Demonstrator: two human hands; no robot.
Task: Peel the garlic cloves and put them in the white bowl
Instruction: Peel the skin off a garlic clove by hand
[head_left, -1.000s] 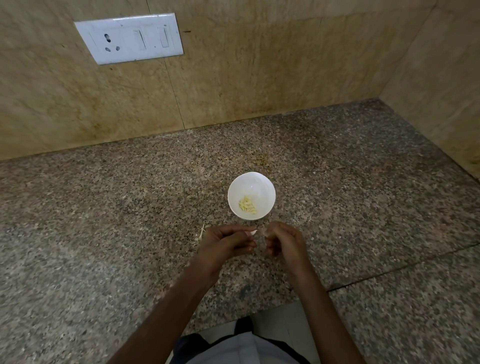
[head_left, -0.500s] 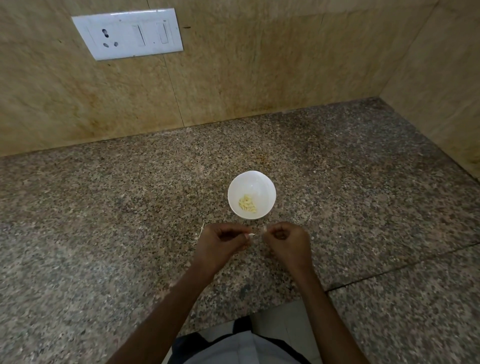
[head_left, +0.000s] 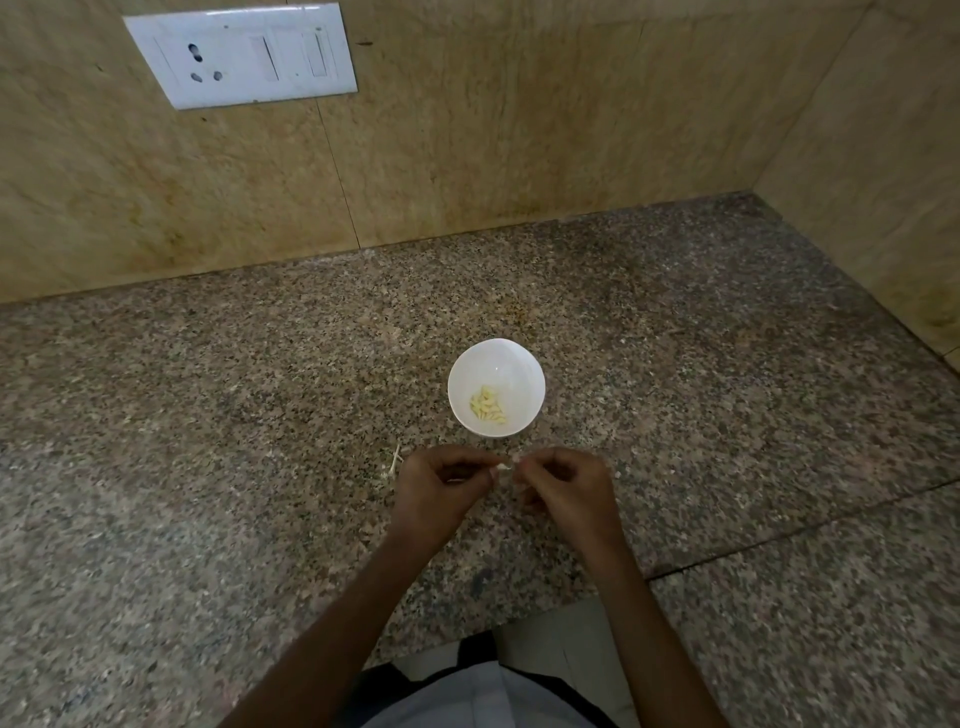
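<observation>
Left hand, right hand, clove between.

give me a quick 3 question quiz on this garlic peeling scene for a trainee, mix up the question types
1. True or false: the white bowl is empty.
2. Where is the garlic clove that is being worked on?
A) in the bowl
B) pinched between the left hand and the right hand, on the near side of the bowl
C) lying by the wall
3. Fill in: a scrap of skin lies on the counter just to the ___ of the left hand.

Key: 1 false, it holds peeled cloves; 2 B; 3 left.
</observation>
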